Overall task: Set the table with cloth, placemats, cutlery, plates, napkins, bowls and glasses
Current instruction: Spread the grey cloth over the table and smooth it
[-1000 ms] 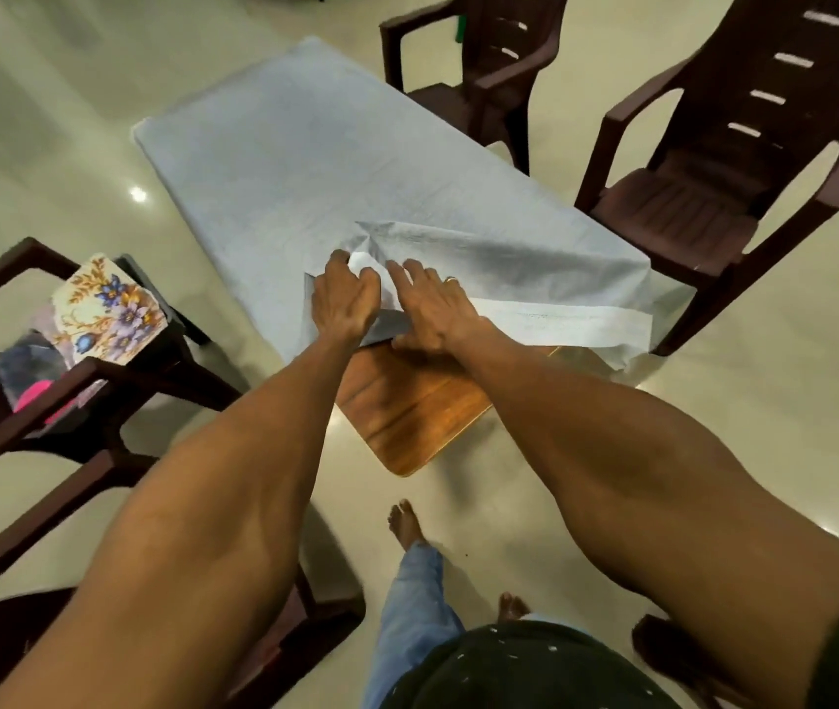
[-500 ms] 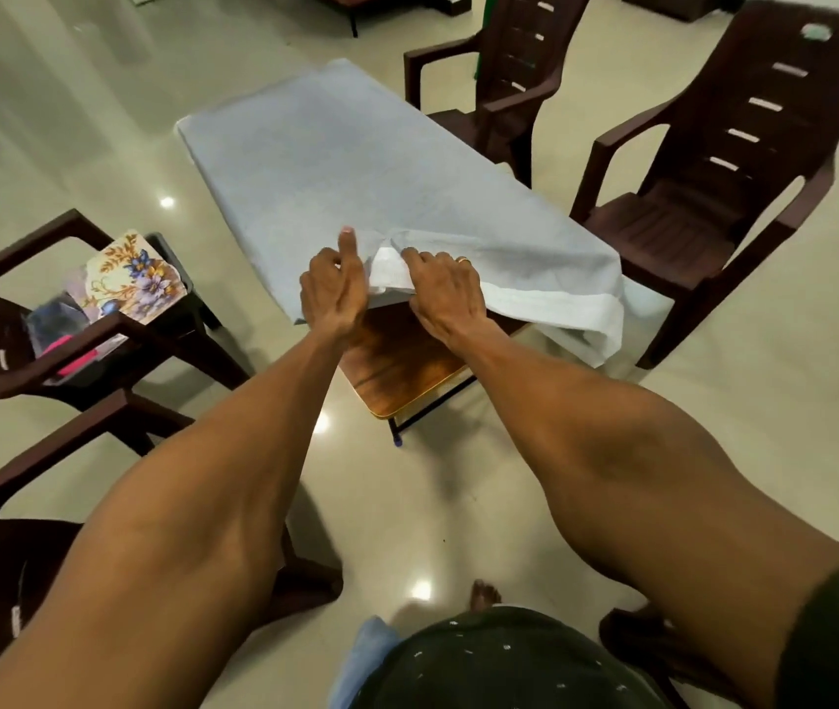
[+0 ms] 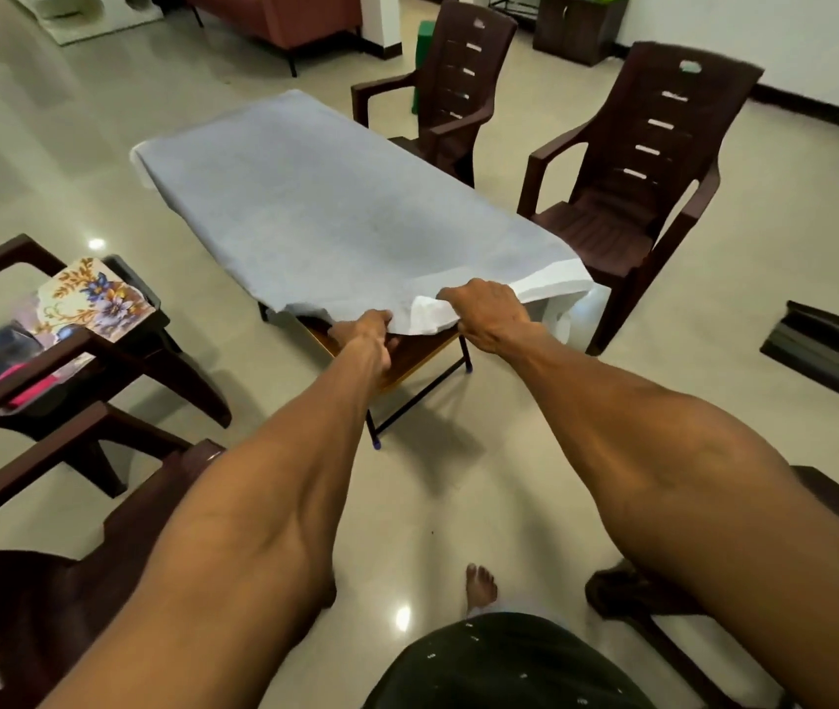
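Both the left hand [image 3: 363, 327] and right hand [image 3: 484, 312] grip the cloth [image 3: 335, 217] by its near hem, probably the best hold on such light, limp fabric.

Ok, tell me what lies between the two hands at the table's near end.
Head view: a white fold of the cloth spans from left hand to right hand.

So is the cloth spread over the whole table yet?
Not quite: the cloth covers most, but bare wood shows at the table's near end.
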